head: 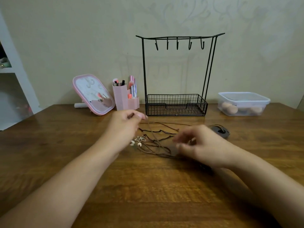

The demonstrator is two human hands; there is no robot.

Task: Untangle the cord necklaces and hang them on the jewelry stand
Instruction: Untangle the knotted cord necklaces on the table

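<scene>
Head view: sponges in lidded clear box (243, 102), brushes in pink holder (125, 97), left hand (125, 127) pinching cord necklaces (158, 137).

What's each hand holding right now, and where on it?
Left hand pinches a brown cord of the tangled necklaces at its fingertips, lifted off the table. Right hand is motion-blurred over the tangle; its hold cannot be told.

Head-worn view, facing forward-down, close over table (148, 186)
</scene>
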